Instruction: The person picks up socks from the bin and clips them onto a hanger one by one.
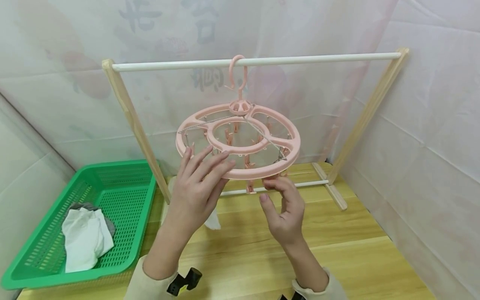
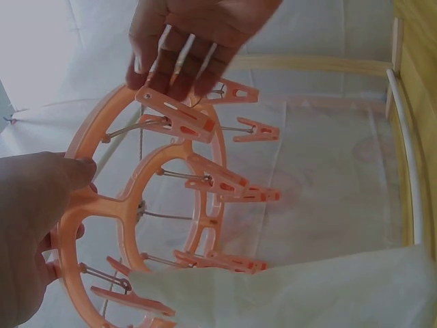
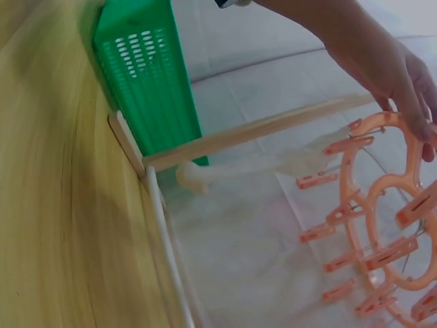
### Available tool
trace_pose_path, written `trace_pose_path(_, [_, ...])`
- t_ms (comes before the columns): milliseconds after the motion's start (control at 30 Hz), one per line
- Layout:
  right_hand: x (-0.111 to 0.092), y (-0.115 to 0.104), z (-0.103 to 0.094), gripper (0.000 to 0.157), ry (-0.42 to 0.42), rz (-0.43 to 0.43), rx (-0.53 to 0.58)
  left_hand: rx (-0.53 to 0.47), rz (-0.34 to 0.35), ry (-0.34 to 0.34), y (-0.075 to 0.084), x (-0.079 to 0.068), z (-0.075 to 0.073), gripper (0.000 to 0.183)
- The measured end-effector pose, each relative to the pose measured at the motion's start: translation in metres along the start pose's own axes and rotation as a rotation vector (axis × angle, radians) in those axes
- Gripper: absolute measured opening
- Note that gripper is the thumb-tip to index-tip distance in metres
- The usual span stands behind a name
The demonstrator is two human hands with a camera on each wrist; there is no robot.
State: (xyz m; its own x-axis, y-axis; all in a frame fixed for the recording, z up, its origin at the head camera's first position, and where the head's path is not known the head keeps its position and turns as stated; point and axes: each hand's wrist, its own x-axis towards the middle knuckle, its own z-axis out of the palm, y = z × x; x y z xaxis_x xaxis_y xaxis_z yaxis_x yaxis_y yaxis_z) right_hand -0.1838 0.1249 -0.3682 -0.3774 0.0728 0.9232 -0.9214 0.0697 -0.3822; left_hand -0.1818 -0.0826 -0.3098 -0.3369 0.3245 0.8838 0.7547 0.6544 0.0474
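Note:
A pink oval clip hanger [image 1: 238, 173] hangs by its hook from a white rail, with several clothes pegs [image 2: 177, 116] dangling beneath its rings. My left hand [image 1: 196, 183] grips the front-left rim, fingers over the top and the thumb [image 2: 80, 172] on the underside. At the front right, my right hand [image 1: 286, 212] is just below the rim beside a peg, its index finger bent and the thumb apart from it. A white sock [image 3: 239, 167] hangs from a peg near my left hand, mostly hidden behind that hand in the head view.
A green basket [image 1: 144, 200] stands on the left, holding white cloth [image 1: 84, 239] and a grey piece [image 1: 108, 225]. Wooden posts [image 1: 136, 129] carry the white rail [image 1: 180, 64] above the wooden table [image 1: 337, 250]. A lower white bar [image 1: 311, 183] runs behind my hands.

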Motion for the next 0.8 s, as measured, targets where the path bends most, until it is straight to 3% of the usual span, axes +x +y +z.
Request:
trace_pose_path(133, [-0.006, 0.005, -0.001, 0.034, -0.083, 0.234, 0.192, -0.006, 0.0, 0.009, 0.0, 0.001, 0.0, 0.024])
trace_pose_path(300, [-0.007, 0.008, 0.002, 0.028, -0.196, 0.429, 0.289, -0.007, -0.006, 0.008, 0.0, 0.001, 0.001, 0.025])
trace_pose_path(467, [-0.007, 0.012, 0.006, 0.019, -0.231, 0.472, 0.324, -0.004, -0.008, 0.0, 0.0, 0.001, 0.002, 0.027])
trace_pose_path(633, [-0.005, 0.013, 0.004, 0.029, -0.243, 0.495, 0.389, -0.009, -0.012, -0.003, -0.001, 0.0, 0.001, 0.028])
trace_pose_path(800, [0.001, 0.012, -0.001, 0.034, -0.295, 0.544, 0.386, -0.011, -0.015, -0.003, -0.002, 0.0, -0.001, 0.027])
